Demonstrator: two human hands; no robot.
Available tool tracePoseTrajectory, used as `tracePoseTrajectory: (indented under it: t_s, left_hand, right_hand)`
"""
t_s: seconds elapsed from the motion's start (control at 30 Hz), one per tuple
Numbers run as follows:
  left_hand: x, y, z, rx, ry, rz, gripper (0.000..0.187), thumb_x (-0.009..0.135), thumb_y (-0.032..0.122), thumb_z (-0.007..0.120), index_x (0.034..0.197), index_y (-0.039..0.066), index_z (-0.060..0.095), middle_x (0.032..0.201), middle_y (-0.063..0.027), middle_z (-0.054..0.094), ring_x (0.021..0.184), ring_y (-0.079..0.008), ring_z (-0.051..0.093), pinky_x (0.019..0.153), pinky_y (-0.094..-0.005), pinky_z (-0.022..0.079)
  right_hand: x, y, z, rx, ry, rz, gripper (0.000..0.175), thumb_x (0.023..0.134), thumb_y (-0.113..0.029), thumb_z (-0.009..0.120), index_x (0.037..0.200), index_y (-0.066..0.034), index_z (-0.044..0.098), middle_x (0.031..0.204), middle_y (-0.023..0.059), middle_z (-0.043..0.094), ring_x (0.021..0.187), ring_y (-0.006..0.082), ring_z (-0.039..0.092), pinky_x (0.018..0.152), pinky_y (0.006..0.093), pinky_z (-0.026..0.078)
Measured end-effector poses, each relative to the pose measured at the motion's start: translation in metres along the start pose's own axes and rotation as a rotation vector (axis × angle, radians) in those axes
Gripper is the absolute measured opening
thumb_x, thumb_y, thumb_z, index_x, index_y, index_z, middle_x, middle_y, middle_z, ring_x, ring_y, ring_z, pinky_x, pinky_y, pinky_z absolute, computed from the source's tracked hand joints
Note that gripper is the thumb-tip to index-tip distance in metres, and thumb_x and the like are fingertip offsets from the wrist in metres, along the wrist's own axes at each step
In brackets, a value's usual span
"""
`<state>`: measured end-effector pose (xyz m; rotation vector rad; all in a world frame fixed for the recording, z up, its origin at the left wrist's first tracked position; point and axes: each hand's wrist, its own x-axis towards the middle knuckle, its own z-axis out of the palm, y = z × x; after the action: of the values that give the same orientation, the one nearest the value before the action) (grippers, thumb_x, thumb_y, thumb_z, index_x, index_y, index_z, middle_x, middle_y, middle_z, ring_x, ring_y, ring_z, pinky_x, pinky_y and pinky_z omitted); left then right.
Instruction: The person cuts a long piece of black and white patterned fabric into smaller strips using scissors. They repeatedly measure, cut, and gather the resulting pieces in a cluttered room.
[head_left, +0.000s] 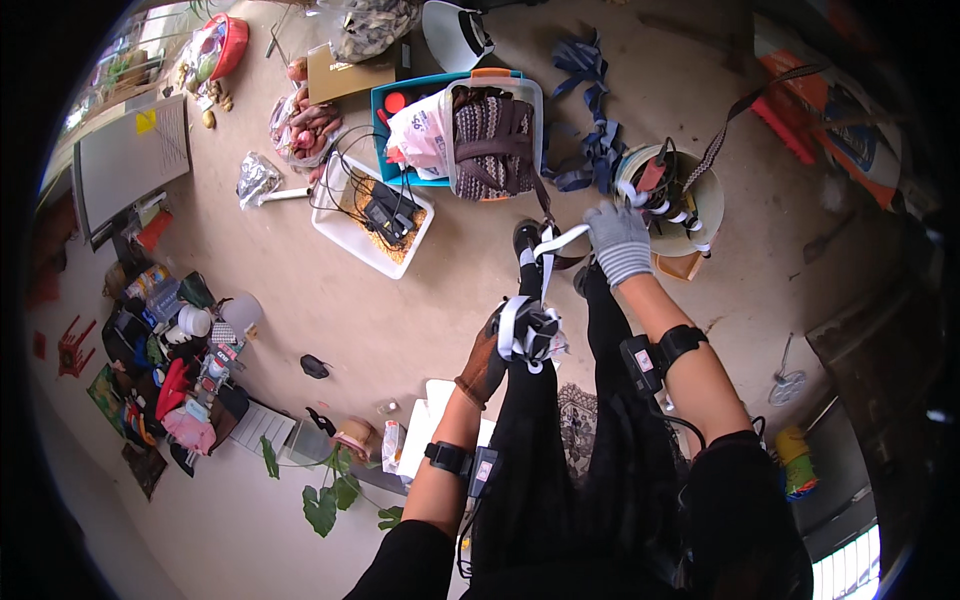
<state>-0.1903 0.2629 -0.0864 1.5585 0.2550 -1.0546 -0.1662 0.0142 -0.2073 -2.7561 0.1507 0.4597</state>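
Note:
My left hand (486, 360), in a brown and dark glove, grips a bundle of black and white strap (531, 330) above my left thigh. A white strap (553, 246) rises from this bundle, bends near my feet and reaches my right hand (621, 244). That hand wears a light grey glove and pinches the strap; its fingertips are partly hidden. Just beyond it stands a pale bucket (709, 199) with a red-handled item (652, 174) and rolled white bands inside. A dark patterned strap (712, 142) runs out of the bucket to the upper right.
Ahead, a clear bin (538, 112) holds folded dark patterned webbing beside a teal bin (380, 142). Blue straps (592, 112) trail across the floor. A white tray (341, 225) carries grain and black adapters. Left are a monitor (131, 165) and a cluttered heap (187, 352); a potted plant (356, 439) stands nearer.

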Motion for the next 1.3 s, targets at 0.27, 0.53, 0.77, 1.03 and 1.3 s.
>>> tracePoseTrajectory:
  t_s: [0.27,0.53,0.77,1.03,1.3]
  left_hand:
    - [0.018,-0.009,0.009,-0.647,-0.111,-0.488,0.047,0.093,0.016,0.059,0.136,0.004,0.045,0.125,-0.0091,0.057,0.112,-0.0188,0.058,0.096,-0.0303,0.048]
    - [0.008,0.003,0.001,-0.102,-0.180,-0.376,0.049,0.086,0.008,0.059,0.133,0.002,0.047,0.119,-0.0094,0.061,0.108,-0.0174,0.058,0.095,-0.0293,0.046]
    - [-0.002,0.032,0.026,0.463,-0.082,-0.180,0.059,0.080,0.014,0.062,0.136,0.006,0.045,0.119,-0.0216,0.061,0.110,-0.0363,0.060,0.094,-0.0376,0.047]
    - [-0.021,0.003,0.023,0.480,-0.205,-0.357,0.065,0.079,0.011,0.061,0.141,0.010,0.042,0.121,-0.0205,0.061,0.110,-0.0338,0.061,0.094,-0.0377,0.048]
    - [0.006,0.011,-0.006,-0.310,-0.182,-0.334,0.051,0.088,0.011,0.058,0.136,-0.001,0.045,0.121,-0.0081,0.060,0.107,-0.0133,0.056,0.094,-0.0263,0.046]
  right_hand:
    - [0.066,-0.062,-0.032,0.370,0.054,-0.692,0.030,0.075,-0.006,0.058,0.103,-0.0138,0.063,0.102,0.0062,0.059,0.099,0.0270,0.059,0.089,0.0378,0.048]
    - [0.104,-0.036,-0.052,0.168,0.012,-0.835,0.027,0.078,-0.011,0.060,0.105,-0.0105,0.064,0.112,0.0077,0.061,0.105,0.0254,0.058,0.095,0.0359,0.047]
    - [0.158,-0.005,-0.044,-0.088,-0.034,-0.522,0.016,0.081,-0.023,0.059,0.086,-0.0104,0.067,0.098,0.0098,0.066,0.100,0.0284,0.062,0.087,0.0397,0.051]
    - [0.208,-0.003,-0.084,0.274,0.100,-0.401,0.018,0.087,-0.014,0.061,0.105,-0.0097,0.063,0.096,0.0108,0.063,0.086,0.0236,0.062,0.080,0.0324,0.052]
    - [0.122,0.076,-0.138,1.247,0.020,-0.031,0.049,0.080,-0.024,0.071,0.126,-0.0124,0.059,0.110,0.0065,0.066,0.095,0.0148,0.063,0.084,0.0267,0.050]
